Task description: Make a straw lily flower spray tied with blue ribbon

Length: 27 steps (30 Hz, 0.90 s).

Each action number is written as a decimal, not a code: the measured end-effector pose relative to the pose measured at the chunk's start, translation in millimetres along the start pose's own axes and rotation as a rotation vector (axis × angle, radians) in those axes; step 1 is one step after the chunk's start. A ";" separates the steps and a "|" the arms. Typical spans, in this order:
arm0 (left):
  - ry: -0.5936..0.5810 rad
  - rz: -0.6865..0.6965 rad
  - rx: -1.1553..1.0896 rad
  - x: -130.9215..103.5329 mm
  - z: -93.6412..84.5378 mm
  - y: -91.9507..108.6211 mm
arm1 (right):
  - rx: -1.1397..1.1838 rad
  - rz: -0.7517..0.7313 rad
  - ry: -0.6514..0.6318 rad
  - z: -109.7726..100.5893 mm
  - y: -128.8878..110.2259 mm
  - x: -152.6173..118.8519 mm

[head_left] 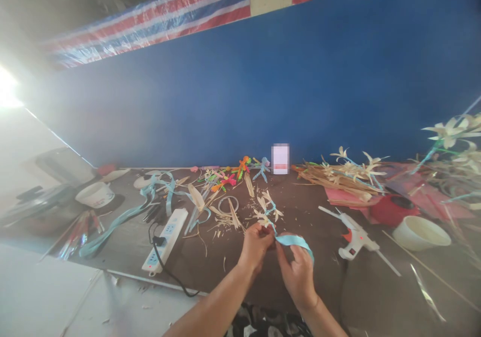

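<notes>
My left hand (252, 253) pinches the stem of a small spray of cream husk-like flowers (262, 216), just below its blossoms. Light blue ribbon (295, 240) leads from this stem across to my right hand (298, 277), whose fingers are closed on it, and the strip curves over the knuckles. The two hands are close together above the dark tabletop (259, 287). My fingers partly hide the lower stem. Beyond the hands lie pale husk scraps (231, 219) and a clear ring-shaped roll (228, 205).
A white glue gun (356, 236) lies to the right, near a cream bowl (421, 232). On the left are a power strip (167, 241) with a black cord and a long loose blue ribbon (112, 231). More husk flowers (361, 169) lie at the back right before a blue wall.
</notes>
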<state>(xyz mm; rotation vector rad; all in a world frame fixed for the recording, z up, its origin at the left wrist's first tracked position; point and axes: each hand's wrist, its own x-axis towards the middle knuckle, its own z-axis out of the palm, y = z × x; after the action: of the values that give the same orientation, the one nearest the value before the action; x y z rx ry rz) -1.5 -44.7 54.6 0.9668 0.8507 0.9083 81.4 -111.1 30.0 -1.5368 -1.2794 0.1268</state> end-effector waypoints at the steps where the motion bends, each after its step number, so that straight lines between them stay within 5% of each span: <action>1: -0.001 -0.017 -0.003 -0.8 0.3 1.3 | -0.023 -0.028 -0.011 -0.8 -0.4 0.3; 13: -0.036 -0.105 -0.081 -4.0 -5.9 5.8 | -0.322 -0.325 -0.123 -10.4 -0.4 4.7; 19: 0.091 -0.138 -0.049 0.2 -2.8 -4.9 | -0.454 -0.356 -0.199 -14.2 -2.3 7.6; 27: 0.089 -0.148 -0.091 5.4 -3.2 -12.3 | -0.583 -0.354 -0.301 -15.6 -10.1 7.5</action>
<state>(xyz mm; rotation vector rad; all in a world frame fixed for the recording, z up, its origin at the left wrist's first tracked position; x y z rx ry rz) 0.6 -42.3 41.2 0.7792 0.9359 0.8598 88.2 -117.0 47.8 -1.7831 -1.9271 -0.2774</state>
